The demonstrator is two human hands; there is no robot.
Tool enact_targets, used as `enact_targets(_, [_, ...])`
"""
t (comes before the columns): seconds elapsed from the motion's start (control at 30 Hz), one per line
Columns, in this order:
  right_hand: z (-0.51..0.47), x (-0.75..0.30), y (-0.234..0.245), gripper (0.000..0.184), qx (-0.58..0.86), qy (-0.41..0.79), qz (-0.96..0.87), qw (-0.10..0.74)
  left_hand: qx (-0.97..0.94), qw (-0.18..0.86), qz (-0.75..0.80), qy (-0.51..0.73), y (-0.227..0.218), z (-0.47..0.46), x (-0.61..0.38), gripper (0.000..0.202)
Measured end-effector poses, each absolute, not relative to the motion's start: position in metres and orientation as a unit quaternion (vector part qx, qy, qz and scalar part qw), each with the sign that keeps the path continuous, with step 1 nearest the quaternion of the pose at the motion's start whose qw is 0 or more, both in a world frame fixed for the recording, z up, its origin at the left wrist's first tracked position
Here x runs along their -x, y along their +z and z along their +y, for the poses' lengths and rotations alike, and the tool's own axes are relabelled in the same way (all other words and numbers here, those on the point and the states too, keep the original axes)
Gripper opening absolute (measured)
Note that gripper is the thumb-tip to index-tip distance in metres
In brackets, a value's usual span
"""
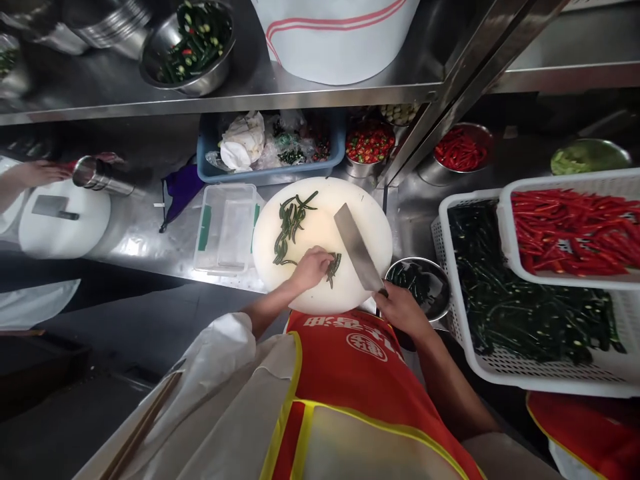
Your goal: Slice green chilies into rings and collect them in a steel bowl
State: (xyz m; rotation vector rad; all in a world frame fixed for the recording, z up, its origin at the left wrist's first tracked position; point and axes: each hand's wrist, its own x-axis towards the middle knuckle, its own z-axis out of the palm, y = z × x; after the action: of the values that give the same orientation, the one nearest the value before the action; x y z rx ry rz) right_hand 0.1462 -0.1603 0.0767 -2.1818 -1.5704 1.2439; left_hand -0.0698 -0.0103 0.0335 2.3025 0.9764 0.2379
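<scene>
Knife handle (383, 291) mostly hidden in right hand (400, 307); white bucket (340, 50) cut by top edge

Left grip (311, 268) curled, right grip (399, 307) tight

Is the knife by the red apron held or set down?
Held: the right hand grips the cleaver by its handle.

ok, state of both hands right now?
Left hand: curled, touching green chili pieces; can't tell if gripping.
Right hand: closed, holding the cleaver by its handle.
</scene>
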Motion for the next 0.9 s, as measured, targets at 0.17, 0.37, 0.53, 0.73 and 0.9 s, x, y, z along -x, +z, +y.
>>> enact_targets(0.17, [-0.163, -0.144, 0.073, 0.023, 0.734, 0.404, -0.537, 0.097, -0.95, 0.272, 0.151, -0.003, 0.047, 0.032, 0.081, 0.061])
enact_targets(0.37, [-0.165, -0.138, 0.072, 0.025, 0.723, 0.395, -0.553, 0.122, -0.951, 0.296, 0.015, -0.087, 0.046, 0.057, 0.071, 0.073])
enact_targets(0.53, [-0.166, -0.135, 0.076, 0.024, 0.728, 0.409, -0.537, 0.121, -0.95, 0.303, -0.002, -0.072, 0.045, 0.069, 0.082, 0.07])
enact_targets(0.73, [-0.167, -0.134, 0.074, 0.027, 0.732, 0.402, -0.54, 0.108, -0.96, 0.262, 0.069, -0.076, 0.041, 0.06, 0.108, 0.056])
enact_targets(0.9, [-0.169, -0.136, 0.072, 0.027, 0.731, 0.403, -0.538, 0.115, -0.97, 0.178, 0.163, -0.021, 0.032, 0.028, 0.109, 0.049])
